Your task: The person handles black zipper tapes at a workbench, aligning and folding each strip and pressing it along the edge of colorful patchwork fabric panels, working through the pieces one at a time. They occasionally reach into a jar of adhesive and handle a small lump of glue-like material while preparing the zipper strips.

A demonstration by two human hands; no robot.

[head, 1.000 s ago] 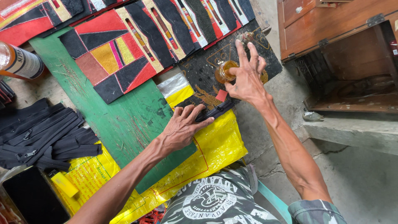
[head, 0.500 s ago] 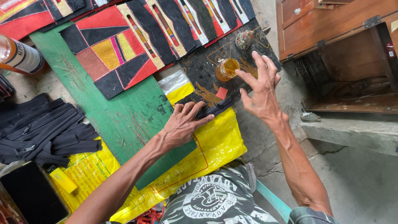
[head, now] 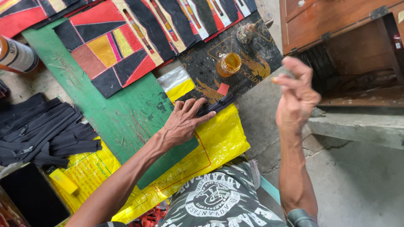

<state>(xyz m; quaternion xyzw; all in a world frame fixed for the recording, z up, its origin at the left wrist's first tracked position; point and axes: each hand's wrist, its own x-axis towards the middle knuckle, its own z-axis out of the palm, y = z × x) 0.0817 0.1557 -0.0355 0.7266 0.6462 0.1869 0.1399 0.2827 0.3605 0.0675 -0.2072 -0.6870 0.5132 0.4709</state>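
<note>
My left hand (head: 184, 122) lies palm down, fingers spread and flat, pressing on a narrow black strip (head: 214, 105) that rests where the green board (head: 126, 122) meets the yellow plastic sheet (head: 219, 141). My forearm runs in from the near left, wrist straight. My right hand (head: 296, 98) is raised above the concrete floor (head: 362, 185) to the right, well apart from the strip, forearm nearly upright. Its fingers are curled in, the tips pinched together around something small that I cannot make out. Just beyond the strip, on a dark printed mat (head: 256, 54), stands a small jar of amber liquid (head: 229, 64). Patchwork panels (head: 113, 50) in red, black and yellow lie at the far side of the board, and a heap of black zippers (head: 42, 130) sits to the left.
</note>
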